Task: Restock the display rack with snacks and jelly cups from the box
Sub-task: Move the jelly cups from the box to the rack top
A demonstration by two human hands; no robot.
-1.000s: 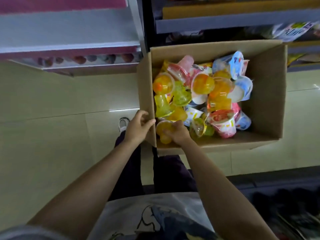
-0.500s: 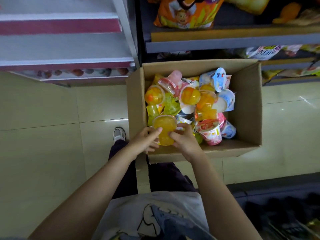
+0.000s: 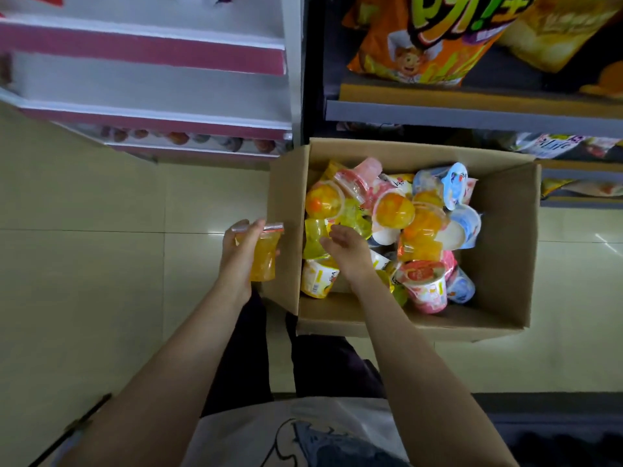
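Head view: brown open-top cardboard box (image 3: pixel 499 237) sits on pale tiled floor (image 3: pixel 101 264), pushed up against a dark grey display rack (image 3: pixel 472 114). Box holds a loose heap of clear plastic jelly cups (image 3: pixel 394 210) in yellow, orange, pink and blue, most tipped on their sides. Left hand (image 3: pixel 241 254) is outside the box, just left of its left wall, fingers curled round an orange jelly cup with clear lid rim (image 3: pixel 264 257), cup upright, thumb side hidden behind the cup. Right hand (image 3: pixel 347 249) is inside the box over the near-left part of the heap, fingers apart and loosely bent, gripping nothing; contact with the cups below cannot be told. Orange snack bag with cartoon face (image 3: pixel 414 38) lies on the rack's upper shelf; smaller packets show on the lower shelves, blurred. White-and-pink shelf unit (image 3: pixel 151 62) stands left of the rack. Person's dark trousers and printed light shirt at bottom.
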